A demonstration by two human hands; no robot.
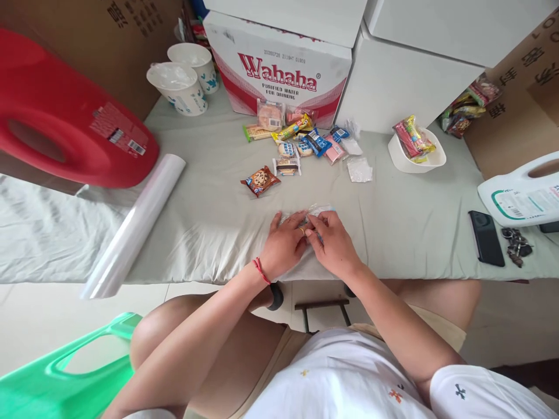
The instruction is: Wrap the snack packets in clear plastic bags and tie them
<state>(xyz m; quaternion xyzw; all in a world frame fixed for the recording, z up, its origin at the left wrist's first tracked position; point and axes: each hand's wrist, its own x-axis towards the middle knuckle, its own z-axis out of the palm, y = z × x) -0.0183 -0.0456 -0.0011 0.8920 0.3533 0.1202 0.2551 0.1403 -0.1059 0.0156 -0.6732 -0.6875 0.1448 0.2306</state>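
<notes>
Near the front edge of the cloth-covered surface, both hands meet over a small clear plastic bag [322,208] with a bit of blue at its edge. My left hand [283,245], a red cord on its wrist, presses the bag with bent fingers. Closed beside it, my right hand [335,247] pinches the bag, thumb and fingers meeting the left fingertips. My fingers hide most of the bag and whatever is in it. Just beyond lie a brown cookie packet [261,181], a wafer-like packet [287,167], a blue snack packet [317,142] and a flat clear bag [360,170].
A Wahaha carton [279,70] stands behind the snacks. To the left are a red jug [74,116], a roll of clear film [135,227] and paper cups [179,90]. On the right are a white bowl [417,157], a phone [487,238], keys [517,244] and a white bottle [524,195].
</notes>
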